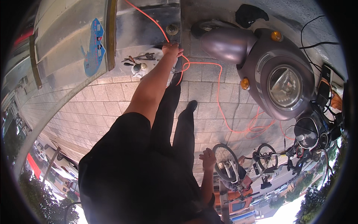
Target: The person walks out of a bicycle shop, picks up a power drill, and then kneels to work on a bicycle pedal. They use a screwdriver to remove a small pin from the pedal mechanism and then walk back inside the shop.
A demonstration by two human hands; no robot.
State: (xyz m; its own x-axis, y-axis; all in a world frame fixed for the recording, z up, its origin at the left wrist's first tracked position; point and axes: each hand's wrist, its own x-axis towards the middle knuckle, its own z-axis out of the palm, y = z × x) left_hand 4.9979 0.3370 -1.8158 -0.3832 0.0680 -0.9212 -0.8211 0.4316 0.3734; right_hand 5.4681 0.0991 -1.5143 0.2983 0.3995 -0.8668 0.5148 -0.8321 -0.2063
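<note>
My left hand [172, 49] reaches far forward with its fingers closed round a thin orange hose [158, 25]. From there the hose drops into a small loop and trails right over the paving. Just below and left of that hand lies a white, bag-like thing [151, 69] with several small tools [144, 57] on it; my forearm partly covers it. Beyond the hand sits a round metal fitting [172, 30] on a dark surface. My right hand [208, 158] hangs low at my side, its fingers loosely curled, and I see nothing in them.
A dull purple-grey motor scooter [257, 52] stands close on the right. Loose hose coils [257, 128] lie on the brick paving [203, 87] beside it. Bicycles [227, 164] stand at the lower right. A metal post [111, 35] and a blue sticker [96, 48] are at the left.
</note>
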